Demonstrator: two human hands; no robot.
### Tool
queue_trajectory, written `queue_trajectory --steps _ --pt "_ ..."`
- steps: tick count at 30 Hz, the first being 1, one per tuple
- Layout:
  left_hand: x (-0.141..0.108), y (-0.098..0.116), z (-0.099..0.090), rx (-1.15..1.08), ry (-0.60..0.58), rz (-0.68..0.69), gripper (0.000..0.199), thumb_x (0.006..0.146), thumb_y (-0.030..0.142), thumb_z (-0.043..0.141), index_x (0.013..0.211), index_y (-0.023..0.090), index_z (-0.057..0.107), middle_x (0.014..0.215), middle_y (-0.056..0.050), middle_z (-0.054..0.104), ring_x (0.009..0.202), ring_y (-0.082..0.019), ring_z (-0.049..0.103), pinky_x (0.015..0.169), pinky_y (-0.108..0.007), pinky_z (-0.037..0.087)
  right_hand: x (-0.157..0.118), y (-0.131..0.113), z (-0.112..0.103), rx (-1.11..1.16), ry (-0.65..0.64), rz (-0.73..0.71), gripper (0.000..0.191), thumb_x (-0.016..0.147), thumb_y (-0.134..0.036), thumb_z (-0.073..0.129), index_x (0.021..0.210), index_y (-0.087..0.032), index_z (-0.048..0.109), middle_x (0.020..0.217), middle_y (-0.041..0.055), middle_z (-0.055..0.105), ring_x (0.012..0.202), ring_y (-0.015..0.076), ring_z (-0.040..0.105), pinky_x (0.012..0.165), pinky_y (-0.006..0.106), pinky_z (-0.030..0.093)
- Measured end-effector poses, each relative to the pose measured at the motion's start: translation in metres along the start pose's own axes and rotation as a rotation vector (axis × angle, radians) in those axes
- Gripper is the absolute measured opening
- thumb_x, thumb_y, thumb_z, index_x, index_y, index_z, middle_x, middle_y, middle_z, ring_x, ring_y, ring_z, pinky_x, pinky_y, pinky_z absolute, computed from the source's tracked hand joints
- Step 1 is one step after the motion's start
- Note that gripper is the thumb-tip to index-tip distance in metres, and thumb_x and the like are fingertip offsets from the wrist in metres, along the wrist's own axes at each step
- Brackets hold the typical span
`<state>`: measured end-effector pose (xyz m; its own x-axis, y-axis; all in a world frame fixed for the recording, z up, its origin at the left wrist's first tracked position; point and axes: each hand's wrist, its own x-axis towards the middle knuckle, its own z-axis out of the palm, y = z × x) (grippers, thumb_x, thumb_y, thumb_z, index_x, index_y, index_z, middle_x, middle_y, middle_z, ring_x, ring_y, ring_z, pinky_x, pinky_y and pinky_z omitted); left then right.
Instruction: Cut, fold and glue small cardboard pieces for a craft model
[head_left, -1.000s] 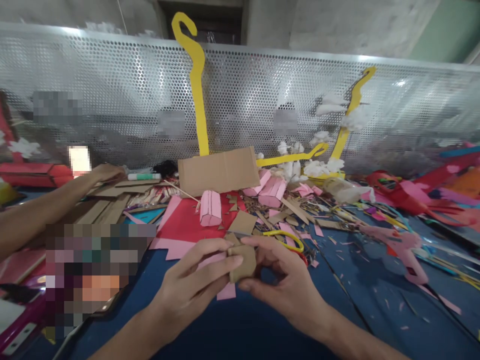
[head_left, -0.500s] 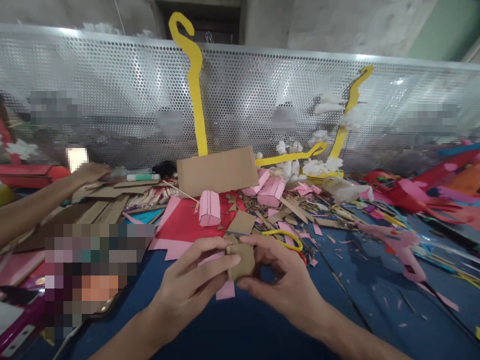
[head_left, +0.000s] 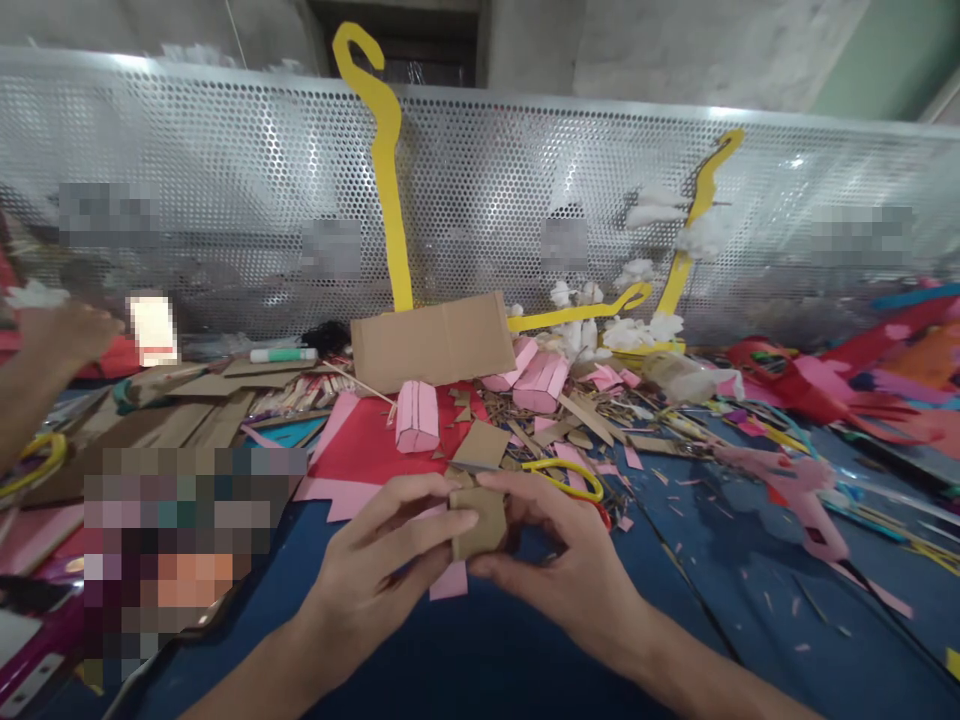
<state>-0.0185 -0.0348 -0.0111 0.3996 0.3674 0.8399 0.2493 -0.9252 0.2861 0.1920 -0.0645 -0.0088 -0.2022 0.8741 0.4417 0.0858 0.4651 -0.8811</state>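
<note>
Between both hands, above the blue tabletop, is a small brown cardboard piece (head_left: pixel 480 520) with cut corners. My left hand (head_left: pixel 390 545) grips its left edge, index finger lying across its face. From the right, my right hand (head_left: pixel 551 545) pinches the same piece, thumb below and fingers on top. Just beyond my fingers lie a flat cardboard square (head_left: pixel 481 444) and yellow-handled scissors (head_left: pixel 574 478). A pink paper strip (head_left: pixel 450 580) shows below the piece. Farther back, a small pink paper box (head_left: pixel 418 416) sits on red paper (head_left: pixel 364 445).
A cardboard box with a yellow hook-shaped strip (head_left: pixel 386 180) stands against the perforated metal screen (head_left: pixel 487 180). Pink boxes (head_left: pixel 541 380) and scraps lie right of it. A pink glue gun (head_left: pixel 814 490) rests at right. Another person's hand (head_left: pixel 67 335) is at far left.
The other person's arm at left has drawn back leftward, uncovering yellow-handled scissors there. My hands keep their hold on the cardboard piece, nearly unmoved.
</note>
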Motion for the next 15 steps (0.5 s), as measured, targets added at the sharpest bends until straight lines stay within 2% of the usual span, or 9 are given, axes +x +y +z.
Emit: queue_trajectory --steps 15 --pt "-0.0025 -0.004 0.0015 -0.018 0.006 -0.057 0.039 0.09 -0.002 0.063 0.121 0.021 0.07 0.121 -0.008 0.063 0.111 -0.015 0.066 0.095 -0.023 0.059 0.0021 0.0006 -0.0012 -0.099 0.038 -0.064 0.053 0.08 -0.032 0.087 0.128 -0.028 0.068 0.078 -0.0015 0.072 0.067 0.0154 0.065 0.065 0.029 0.057"
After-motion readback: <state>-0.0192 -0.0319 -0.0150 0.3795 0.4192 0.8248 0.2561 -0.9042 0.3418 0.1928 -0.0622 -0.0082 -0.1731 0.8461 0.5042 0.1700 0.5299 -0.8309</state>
